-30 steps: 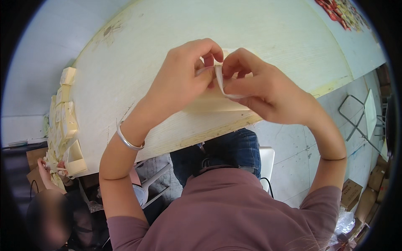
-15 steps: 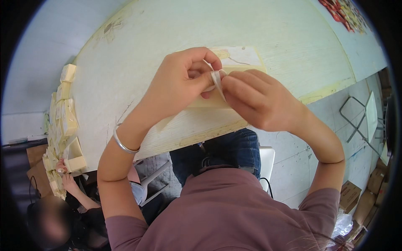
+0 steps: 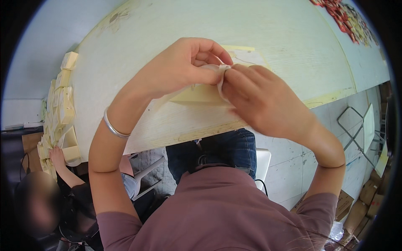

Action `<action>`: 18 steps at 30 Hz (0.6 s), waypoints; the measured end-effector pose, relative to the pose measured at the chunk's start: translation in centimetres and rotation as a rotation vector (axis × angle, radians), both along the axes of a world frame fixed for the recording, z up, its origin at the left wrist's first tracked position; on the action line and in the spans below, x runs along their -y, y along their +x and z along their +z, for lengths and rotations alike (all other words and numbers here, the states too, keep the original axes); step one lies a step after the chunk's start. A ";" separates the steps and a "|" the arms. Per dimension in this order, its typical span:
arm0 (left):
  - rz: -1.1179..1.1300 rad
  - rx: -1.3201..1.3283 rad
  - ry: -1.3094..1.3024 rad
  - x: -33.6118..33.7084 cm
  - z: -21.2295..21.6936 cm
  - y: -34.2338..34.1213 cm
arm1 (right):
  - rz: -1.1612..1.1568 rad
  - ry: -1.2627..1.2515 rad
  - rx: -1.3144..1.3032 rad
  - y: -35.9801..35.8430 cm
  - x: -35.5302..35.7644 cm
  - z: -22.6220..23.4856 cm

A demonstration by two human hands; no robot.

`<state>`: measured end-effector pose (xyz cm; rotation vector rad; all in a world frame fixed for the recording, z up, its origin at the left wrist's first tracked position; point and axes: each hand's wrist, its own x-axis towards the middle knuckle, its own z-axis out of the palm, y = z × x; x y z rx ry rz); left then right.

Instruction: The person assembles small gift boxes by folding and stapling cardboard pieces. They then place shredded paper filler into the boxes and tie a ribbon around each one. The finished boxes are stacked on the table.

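A whitish ribbon-like strip (image 3: 220, 86) runs in a small loop between my hands. My left hand (image 3: 194, 62) pinches it with thumb and curled fingers. My right hand (image 3: 259, 98) is closed on the strip from the other side, and the two sets of fingertips meet. Beneath them a pale yellow box-like piece (image 3: 199, 95) lies on the white table (image 3: 146, 54), partly covered by my hands. Just beyond my fingers a white panel with a yellowish edge (image 3: 251, 57) shows; whether it belongs to the same box I cannot tell.
Pale yellow boxes (image 3: 63, 100) are stacked along the table's left edge, with a co-worker's hand (image 3: 57, 157) at an open one. Red and tan small items (image 3: 347, 21) lie at the far right. A folding stool (image 3: 368, 121) and cardboard boxes (image 3: 368, 190) stand on the right.
My left hand has shifted slightly up and right, and my right hand has turned over the strip. The strip now curves in a loop. The co-worker's hand at the left has shifted.
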<state>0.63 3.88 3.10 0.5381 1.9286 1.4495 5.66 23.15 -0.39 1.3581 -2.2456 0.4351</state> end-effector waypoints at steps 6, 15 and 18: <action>0.028 -0.032 0.048 0.1 -0.7 0.3 | -0.074 -0.416 0.549 -1.7 -0.7 1.0; 0.115 -0.289 0.022 -0.3 -0.8 1.6 | -0.187 -0.443 0.852 -2.6 0.0 1.2; 0.146 -0.407 -0.030 -0.8 -0.7 2.1 | -0.129 -0.541 0.930 -2.7 0.0 0.5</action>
